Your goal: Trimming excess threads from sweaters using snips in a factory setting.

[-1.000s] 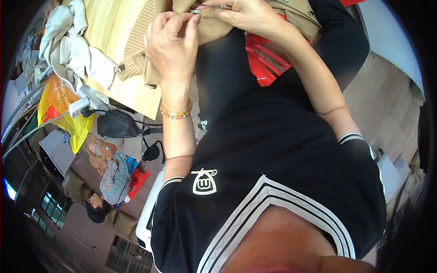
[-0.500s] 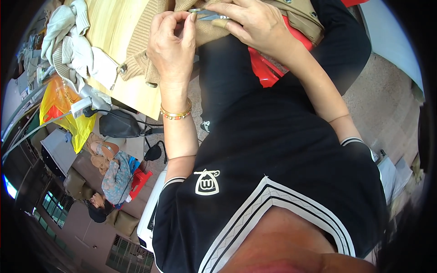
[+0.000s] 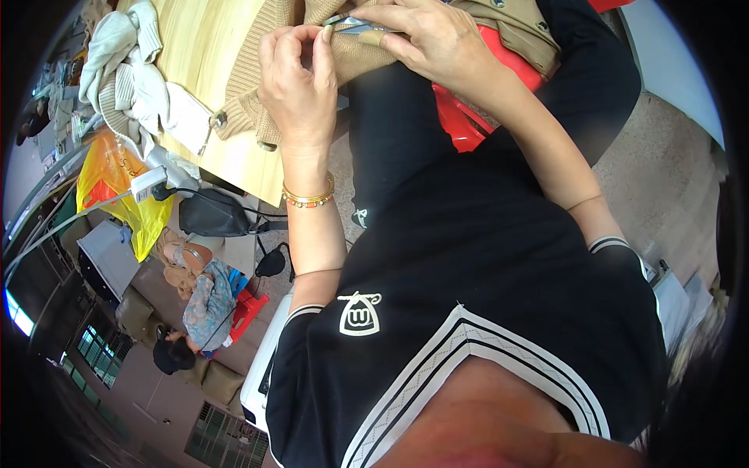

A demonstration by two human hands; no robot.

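At the top of the view, my left hand [image 3: 299,86] pinches a round button [image 3: 335,19] on a tan ribbed knit garment [image 3: 360,61] between thumb and forefinger. Small thread snips [image 3: 361,28] with grey pointed blades sit in my right hand [image 3: 441,43], their tips pointing left at the button. A tan covering wraps one of the right fingertips. The garment spreads across the table edge and over my lap. Whether the blades touch any thread is too small to make out.
A pale wooden table [image 3: 257,175] lies under the garment, with a white knit garment [image 3: 129,78] on its left side. Below hang a yellow plastic bag [image 3: 144,226] and a black bag [image 3: 211,212]. Another person [image 3: 209,308] sits at the lower left. Something red [image 3: 460,121] shows beside my lap.
The view has shifted slightly, so most things appear a little further right. The snips have turned a little in my right hand; my left hand keeps its pinch on the button.
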